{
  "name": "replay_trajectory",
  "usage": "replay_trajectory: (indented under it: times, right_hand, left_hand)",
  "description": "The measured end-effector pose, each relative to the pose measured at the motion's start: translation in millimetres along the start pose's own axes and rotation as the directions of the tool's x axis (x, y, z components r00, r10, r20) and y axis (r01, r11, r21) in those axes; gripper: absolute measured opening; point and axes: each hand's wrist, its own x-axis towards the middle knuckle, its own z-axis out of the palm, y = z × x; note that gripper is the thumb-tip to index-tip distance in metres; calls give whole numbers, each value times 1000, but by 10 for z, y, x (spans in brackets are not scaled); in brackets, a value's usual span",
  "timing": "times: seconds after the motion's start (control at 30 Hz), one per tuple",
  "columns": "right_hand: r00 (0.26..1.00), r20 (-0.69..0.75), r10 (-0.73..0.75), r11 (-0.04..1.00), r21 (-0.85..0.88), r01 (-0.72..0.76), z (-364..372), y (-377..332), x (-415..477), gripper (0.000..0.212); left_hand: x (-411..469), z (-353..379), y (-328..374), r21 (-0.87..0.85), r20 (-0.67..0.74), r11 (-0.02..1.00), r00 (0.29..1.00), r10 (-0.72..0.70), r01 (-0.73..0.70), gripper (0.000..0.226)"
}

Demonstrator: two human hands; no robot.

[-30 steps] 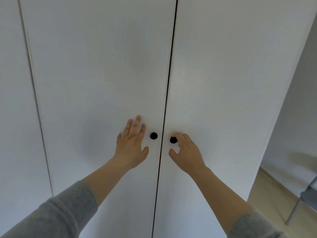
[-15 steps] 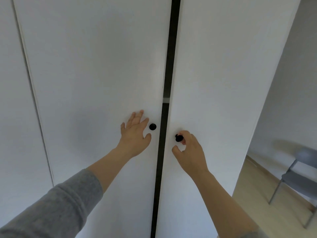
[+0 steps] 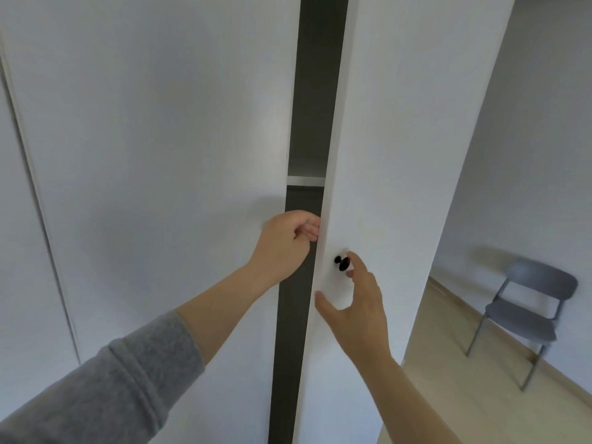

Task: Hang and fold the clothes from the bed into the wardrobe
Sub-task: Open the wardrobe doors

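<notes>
Now: wardrobe (image 3: 320,91), doors ajar, dark gap btwn; clothes not in view. L hand (image 3: 285,241): fingers curled round L door (image 3: 160,139) edge. R hand (image 3: 355,306): fingertips at knob (image 3: 341,263) on R door (image 3: 400,139), thumb splayed off; pinch or mere touch, can't tell. Advice: swing both doors out evenly, fully open, fingers clear of hinge side; chair (image 3: 528,302) stands well apart.

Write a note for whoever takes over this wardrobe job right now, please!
Left hand: fingers curled at the tall white left wardrobe door's inner edge.
Right hand: open, fingertips by the small round black knob on the white right door.
Done: doors parted by a dark gap; a white shelf shows inside.
Left: swing both doors wide, then fetch, hang and fold the clothes; none in view.
</notes>
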Motion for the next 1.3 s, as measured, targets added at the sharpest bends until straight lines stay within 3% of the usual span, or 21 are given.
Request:
replay_trajectory:
  times: [0.1,0.23,0.4,0.67,0.97,1.3]
  right_hand:
    - [991,8,137,991,7,-137,183,30,-185,113]
    - [982,-2,189,980,-70,-189,402,27,-148,122]
    - [972,-102,210,967,-127,-222,447,56,-64,108]
    - [969,-110,221,965,-119,-234,314,78,-150,106]
    - [966,-17,259,960,116,-255,-223,156,-405,104]
    - [974,4,225,949,224,-220,-1177,480,-781,66]
  left_hand:
    - [-31,2,40,0,-13,1000,1000,-3,3,42]
    - [-68,16,64,-10,-9,1000,1000,23,-23,26]
    - [-111,9,67,-47,-1,998,999,35,-35,20]
    - [-169,24,70,-106,69,994,997,45,-37,28]
    - [-430,154,-189,-127,38,992,999,-22,27,30]
    - [-538,780,-50,-245,160,967,987,-26,65,33]
